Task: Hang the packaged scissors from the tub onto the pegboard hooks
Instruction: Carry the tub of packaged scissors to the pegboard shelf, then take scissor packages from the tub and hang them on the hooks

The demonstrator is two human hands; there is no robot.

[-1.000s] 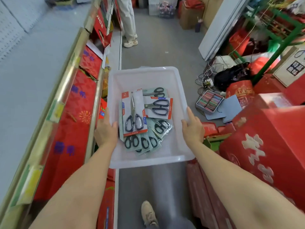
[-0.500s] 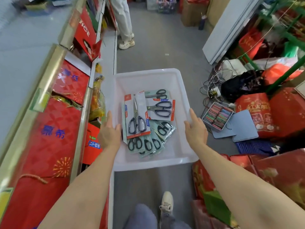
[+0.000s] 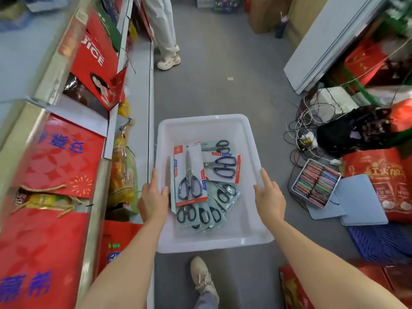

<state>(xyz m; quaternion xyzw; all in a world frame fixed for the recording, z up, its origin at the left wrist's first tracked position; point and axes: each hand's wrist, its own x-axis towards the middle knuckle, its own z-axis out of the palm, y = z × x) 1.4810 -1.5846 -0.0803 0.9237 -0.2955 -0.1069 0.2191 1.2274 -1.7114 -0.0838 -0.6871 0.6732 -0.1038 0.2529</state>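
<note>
Both arms reach forward and down, carrying the tub (image 3: 223, 123) over the floor (image 3: 223, 74). The left hand (image 3: 152, 200) and right hand (image 3: 269, 200) clasp its side rims, fingers pressed together over the edges. Packaged scissors (image 3: 190, 177) lie piled inside.

I see my two forearms bare to the edge of the view, no sleeves, watch or rings on my left hand (image 3: 153, 202) or right hand (image 3: 270, 200). Below, I wear a cream lace-up sneaker (image 3: 203, 278) and a blue-grey trouser leg (image 3: 206, 300).
</note>
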